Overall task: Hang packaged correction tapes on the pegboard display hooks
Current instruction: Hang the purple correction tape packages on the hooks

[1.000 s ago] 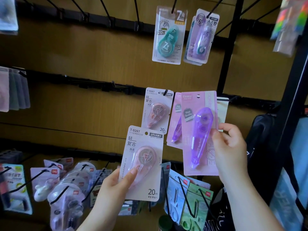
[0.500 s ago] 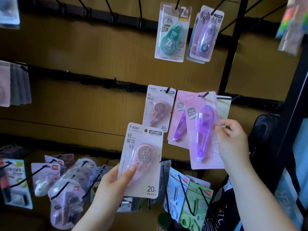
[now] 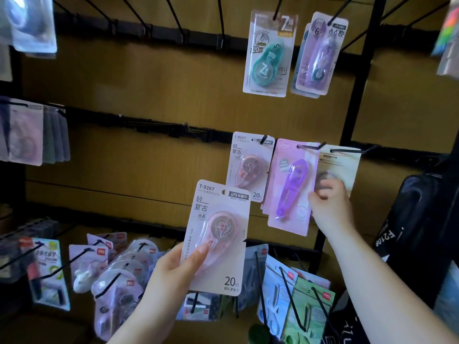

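To finish this well, slide the purple package (image 3: 290, 187) fully back along its hook (image 3: 310, 146), then let go gently without tugging the card's hole. The right hand (image 3: 330, 204) is blurred but seems to pinch that card's right edge, with the card hanging just to its left. The left hand (image 3: 173, 274) grips the lower half of a pink package (image 3: 218, 234). A matching hung pack (image 3: 250, 167) sits above and to the right of it.

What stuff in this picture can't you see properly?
Head view only:
- Right hand: fingers blurred; unclear whether it holds the purple pack.
- Beige pack: contents hidden by that hand.
- Packs behind the purple one: count hidden by it.
- Top-left pack: blurred, cut by the edge.
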Demonstrator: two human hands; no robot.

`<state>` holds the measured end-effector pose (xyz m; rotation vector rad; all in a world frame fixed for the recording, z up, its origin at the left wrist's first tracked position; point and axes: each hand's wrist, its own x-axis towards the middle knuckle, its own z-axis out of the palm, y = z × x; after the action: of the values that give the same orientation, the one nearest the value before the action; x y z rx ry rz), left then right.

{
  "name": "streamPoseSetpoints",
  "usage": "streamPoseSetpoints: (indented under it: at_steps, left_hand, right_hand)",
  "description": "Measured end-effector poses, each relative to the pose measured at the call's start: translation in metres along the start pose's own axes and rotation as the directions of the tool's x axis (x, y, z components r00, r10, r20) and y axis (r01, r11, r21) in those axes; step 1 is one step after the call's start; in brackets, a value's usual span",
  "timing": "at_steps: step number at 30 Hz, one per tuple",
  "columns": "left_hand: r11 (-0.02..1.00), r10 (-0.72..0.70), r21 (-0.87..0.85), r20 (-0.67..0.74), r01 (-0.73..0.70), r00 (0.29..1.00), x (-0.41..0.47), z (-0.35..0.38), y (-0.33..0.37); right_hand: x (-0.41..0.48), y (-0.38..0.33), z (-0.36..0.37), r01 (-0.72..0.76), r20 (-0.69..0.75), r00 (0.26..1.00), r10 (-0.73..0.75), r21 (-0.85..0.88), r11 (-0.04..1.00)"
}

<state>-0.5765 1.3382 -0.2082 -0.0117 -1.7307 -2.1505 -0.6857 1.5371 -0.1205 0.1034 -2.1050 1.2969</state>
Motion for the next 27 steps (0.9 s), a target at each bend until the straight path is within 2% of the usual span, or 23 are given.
streamPoseSetpoints:
  at_steps: [3, 5, 8, 10, 12, 14, 18, 20, 24, 27]
  left_hand:
    - [1.000, -0.003, 0.006, 0.003, 0.003, 1.000, 0.000, 0.001, 0.000]
    - [1.000, -0.010, 0.003, 0.005, 0.010, 1.000, 0.000, 0.002, 0.001]
    - [1.000, 0.004, -0.017, 0.022, -0.003, 1.000, -0.001, 0.005, 0.006]
    - [0.999, 0.013, -0.045, 0.035, -0.012, 0.999, -0.003, 0.005, 0.009]
    - [0.997, 0.028, -0.071, 0.047, -0.025, 0.998, -0.004, 0.005, 0.013]
    - [0.996, 0.055, -0.075, 0.069, -0.050, 0.996, -0.004, 0.004, 0.016]
    - [0.992, 0.126, -0.002, 0.097, -0.126, 0.987, -0.003, 0.007, 0.024]
    - [0.976, 0.205, 0.060, 0.088, -0.211, 0.975, -0.005, 0.013, 0.030]
    - [0.940, 0.325, 0.080, 0.073, -0.331, 0.943, -0.010, 0.028, 0.042]
    - [0.933, 0.347, 0.070, 0.089, -0.354, 0.934, -0.009, 0.037, 0.045]
  right_hand:
    - [-0.019, 0.000, 0.003, 0.091, -0.169, 0.982, -0.080, 0.059, 0.994]
    - [-0.036, -0.007, 0.007, 0.128, -0.131, 0.985, -0.110, 0.139, 0.982]
    - [-0.059, -0.023, 0.020, 0.049, 0.188, 0.977, -0.100, 0.258, 0.965]
    - [-0.068, -0.036, 0.025, -0.063, 0.423, 0.904, -0.059, 0.268, 0.961]
    - [-0.074, -0.041, 0.027, -0.075, 0.540, 0.839, -0.071, 0.244, 0.967]
    - [-0.077, -0.046, 0.028, -0.021, 0.507, 0.854, -0.121, 0.265, 0.964]
    - [-0.075, -0.057, 0.022, 0.098, 0.277, 0.937, -0.212, 0.374, 0.922]
    - [-0.071, -0.062, 0.015, 0.147, 0.184, 0.952, -0.246, 0.430, 0.891]
    - [-0.064, -0.070, 0.002, 0.230, 0.081, 0.953, -0.291, 0.431, 0.873]
    - [-0.055, -0.074, -0.003, 0.200, 0.072, 0.965, -0.253, 0.422, 0.884]
